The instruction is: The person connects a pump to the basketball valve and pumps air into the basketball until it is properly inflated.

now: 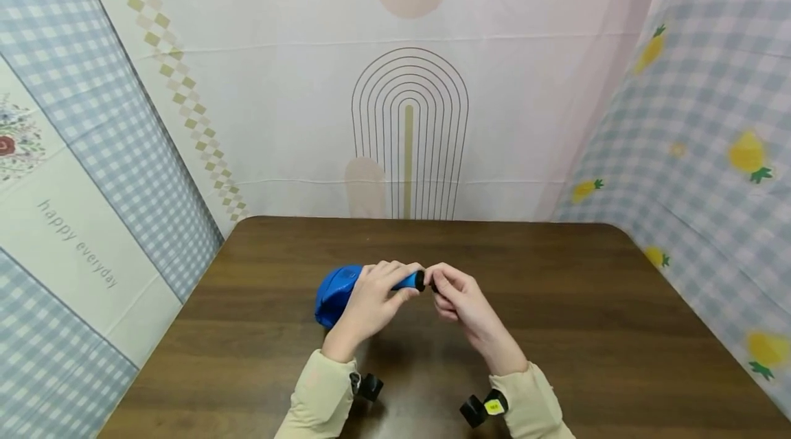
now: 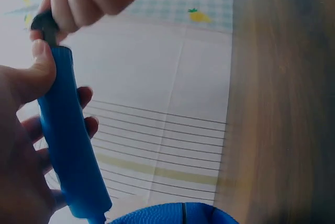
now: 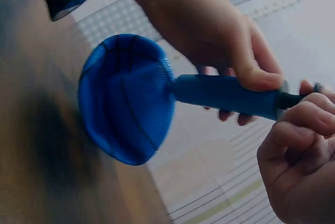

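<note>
A blue hand pump (image 3: pixel 220 92) joins a blue ball (image 3: pixel 128 103) with dark seams, whose side is caved in and half-deflated. My left hand (image 1: pixel 371 298) grips the pump's barrel, thumb along one side and fingers round the other. At the barrel's far end, my right hand (image 1: pixel 462 301) pinches the black pump handle (image 2: pixel 46 22) with curled fingers. A short stretch of the dark rod shows between barrel and handle in the left wrist view. In the head view the ball (image 1: pixel 334 298) lies left of my left hand, partly hidden behind it.
Both hands work over a brown wooden table (image 1: pixel 259 356). A pale printed cloth (image 1: pixel 296 116) hangs behind its back edge, with checked cloths at either side. A black wrist camera (image 1: pixel 371 387) sits on the left sleeve, another (image 1: pixel 474 411) on the right.
</note>
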Demonstrator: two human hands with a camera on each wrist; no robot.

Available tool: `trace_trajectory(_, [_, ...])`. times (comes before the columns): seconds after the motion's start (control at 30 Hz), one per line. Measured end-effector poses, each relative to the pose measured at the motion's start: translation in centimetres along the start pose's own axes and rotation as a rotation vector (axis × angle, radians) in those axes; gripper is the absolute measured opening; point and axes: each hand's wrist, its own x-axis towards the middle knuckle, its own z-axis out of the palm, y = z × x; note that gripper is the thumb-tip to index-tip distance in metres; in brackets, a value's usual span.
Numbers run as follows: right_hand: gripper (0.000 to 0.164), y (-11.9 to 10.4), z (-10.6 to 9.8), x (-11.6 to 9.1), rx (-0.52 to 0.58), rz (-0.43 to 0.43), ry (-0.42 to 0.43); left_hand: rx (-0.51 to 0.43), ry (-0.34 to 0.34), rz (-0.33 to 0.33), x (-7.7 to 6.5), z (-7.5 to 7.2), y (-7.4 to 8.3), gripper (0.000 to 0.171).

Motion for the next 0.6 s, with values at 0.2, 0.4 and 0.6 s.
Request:
trace_trajectory(0.2, [0.022, -2.1, -1.0, -1.0, -0.010, -0.058, 0.036, -0.009, -0.005, -0.042, -0.1, -0.7, -1.1, 0.034])
trace_trajectory(0.4, [0.024, -3.1, -1.1, -1.8, 0.078, -0.212, 0.057, -0.012, 0.035, -0.094, -0.2, -0.7, -1.4, 0.031])
trace_trajectory(0.6, [0.026, -1.7, 0.8, -0.9, -0.019, -0.123, 0.103, -0.178, -0.050, -0.054, -0.1, 1.2, 0.6, 0.034])
